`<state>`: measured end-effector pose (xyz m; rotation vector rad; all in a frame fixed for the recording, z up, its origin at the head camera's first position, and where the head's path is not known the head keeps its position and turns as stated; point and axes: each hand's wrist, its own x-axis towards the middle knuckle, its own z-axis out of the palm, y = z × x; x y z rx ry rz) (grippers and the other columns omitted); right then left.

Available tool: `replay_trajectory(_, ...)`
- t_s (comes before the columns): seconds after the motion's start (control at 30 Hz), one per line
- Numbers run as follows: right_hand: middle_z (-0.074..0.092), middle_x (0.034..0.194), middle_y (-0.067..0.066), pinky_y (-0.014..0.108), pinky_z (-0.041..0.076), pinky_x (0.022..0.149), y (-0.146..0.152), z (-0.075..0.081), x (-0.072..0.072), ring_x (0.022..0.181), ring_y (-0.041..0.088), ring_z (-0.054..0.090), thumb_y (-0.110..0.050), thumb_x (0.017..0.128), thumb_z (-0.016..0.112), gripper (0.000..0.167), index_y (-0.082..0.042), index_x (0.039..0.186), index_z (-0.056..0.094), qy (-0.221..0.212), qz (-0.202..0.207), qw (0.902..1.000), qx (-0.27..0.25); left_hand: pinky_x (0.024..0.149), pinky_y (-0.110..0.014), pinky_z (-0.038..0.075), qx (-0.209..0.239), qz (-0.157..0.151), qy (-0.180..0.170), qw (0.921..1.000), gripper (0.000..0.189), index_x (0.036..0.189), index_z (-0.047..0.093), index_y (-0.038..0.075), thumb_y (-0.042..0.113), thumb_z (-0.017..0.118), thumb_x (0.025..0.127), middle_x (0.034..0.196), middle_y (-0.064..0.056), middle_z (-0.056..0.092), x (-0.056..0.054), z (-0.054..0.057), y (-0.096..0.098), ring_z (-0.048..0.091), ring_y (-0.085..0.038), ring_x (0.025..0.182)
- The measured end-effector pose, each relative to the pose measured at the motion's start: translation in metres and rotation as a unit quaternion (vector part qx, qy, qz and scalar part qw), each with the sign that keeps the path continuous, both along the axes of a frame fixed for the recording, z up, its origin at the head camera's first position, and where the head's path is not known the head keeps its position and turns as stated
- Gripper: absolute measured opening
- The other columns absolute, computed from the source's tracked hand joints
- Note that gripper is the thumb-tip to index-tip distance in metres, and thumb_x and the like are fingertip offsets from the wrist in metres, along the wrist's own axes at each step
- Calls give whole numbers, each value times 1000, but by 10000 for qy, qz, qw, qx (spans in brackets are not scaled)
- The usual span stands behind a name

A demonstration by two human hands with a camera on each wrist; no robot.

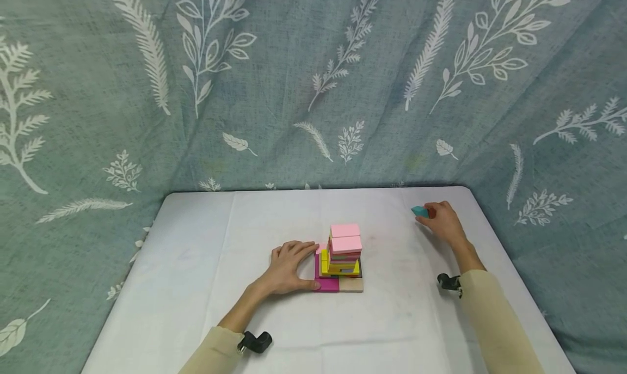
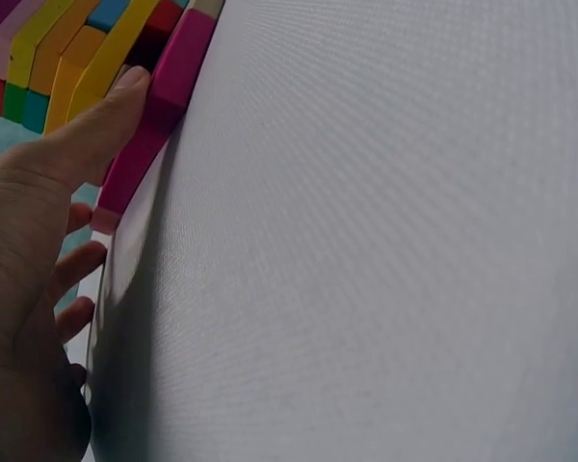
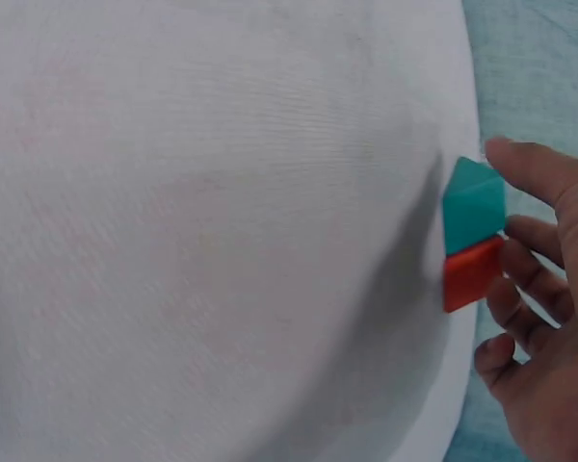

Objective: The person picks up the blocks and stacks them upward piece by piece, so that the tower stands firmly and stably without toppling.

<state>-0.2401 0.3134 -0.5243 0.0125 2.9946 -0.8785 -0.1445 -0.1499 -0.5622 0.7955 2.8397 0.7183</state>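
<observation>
A stacked tower of coloured wooden blocks [image 1: 345, 246] stands on the white table, pink pieces on top and yellow ones lower. Its base includes a magenta block [image 2: 169, 87] and a beige block [image 1: 351, 284]. Around the base's left side, my left hand [image 1: 289, 268] is spread, thumb at the magenta block's near corner and index finger toward the back. Far to the right, my right hand [image 1: 443, 221] pinches a teal block [image 3: 474, 204] with a pointed end. Against it sits a red block [image 3: 472, 273], also at the fingers.
The table [image 1: 196, 276] has a white cover and a rounded back edge. Behind and beside it hangs a blue-green curtain [image 1: 274, 91] with white leaf prints. A black wrist mount [image 1: 256, 342] is on the left wrist, and another mount [image 1: 448, 282] on the right.
</observation>
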Motion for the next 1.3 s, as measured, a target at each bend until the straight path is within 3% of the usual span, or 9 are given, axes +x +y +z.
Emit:
replay_trajectory(0.17, 48, 127, 31, 58, 45, 94, -2, -7, -2, 111, 45, 53, -30, 94, 70, 55, 6, 134, 57, 172, -214, 9995, 140, 104, -57, 23, 136, -19, 65, 9999, 101, 155, 40, 28, 76, 71, 72, 156, 6, 41, 2, 0, 0, 29, -27, 142)
replay_trajectory(0.37, 47, 129, 30, 59, 41, 97, -9, -5, -2, 120, 46, 44, -23, 92, 69, 46, 5, 128, 61, 323, -297, 9989, 184, 105, -57, 22, 90, -17, 32, 10000, 102, 156, 38, 30, 77, 70, 72, 157, 7, 39, 2, 1, 0, 28, -26, 143)
replay_trajectory(0.57, 57, 123, 22, 55, 44, 92, -43, 20, 9, 113, 40, 53, -20, 94, 68, 43, 0, 130, 60, 636, 312, 9969, -345, 106, -58, 21, 108, 6, 43, 9999, 102, 156, 37, 30, 78, 69, 72, 158, 7, 39, 2, -2, 0, 27, -27, 143)
replay_trajectory(0.7, 61, 120, 13, 48, 47, 86, -82, 57, 29, 108, 31, 58, -18, 93, 71, 39, -7, 130, 64, 1255, 1088, 9814, -966, 105, -59, 22, 103, 9, 142, 9998, 102, 156, 38, 29, 78, 69, 72, 158, 7, 39, 3, -3, -1, 29, -27, 142)
replay_trajectory(0.83, 63, 120, 4, 37, 48, 84, -116, 93, 52, 104, 22, 58, -14, 92, 73, 36, -14, 127, 67, 1775, 2050, 9499, -1556, 104, -59, 23, 155, -10, 210, 9997, 101, 155, 40, 28, 77, 70, 72, 157, 6, 40, 3, -2, -1, 30, -27, 141)
replay_trajectory(0.93, 63, 121, 0, 32, 47, 85, -136, 107, 67, 104, 21, 57, -12, 92, 74, 37, -16, 127, 67, 1813, 2737, 9262, -1852, 104, -58, 23, 143, -7, 175, 9997, 100, 155, 39, 29, 76, 70, 73, 157, 6, 40, 3, -2, -1, 30, -27, 142)
replay_trajectory(1.0, 62, 120, -2, 31, 47, 85, -145, 111, 73, 104, 22, 57, -12, 92, 74, 37, -19, 128, 67, 1745, 3009, 9177, -1922, 105, -58, 23, 117, -7, 124, 9999, 100, 156, 38, 29, 76, 70, 73, 158, 6, 39, 3, -1, 0, 29, -27, 142)
replay_trajectory(1.1, 62, 120, -4, 32, 47, 87, -155, 111, 79, 104, 20, 55, -12, 92, 74, 38, -22, 128, 67, 1618, 3163, 9147, -1927, 106, -58, 23, 57, -3, 109, 9999, 101, 157, 37, 30, 77, 69, 74, 158, 7, 38, 2, -1, 0, 29, -27, 143)
replay_trajectory(1.3, 60, 120, -8, 34, 48, 87, -162, 105, 82, 105, 13, 53, -12, 91, 74, 39, -23, 128, 67, 1482, 3104, 9221, -1775, 105, -58, 23, 59, -12, 103, 9999, 101, 157, 37, 30, 78, 68, 74, 159, 7, 38, 2, -2, -1, 28, -27, 143)
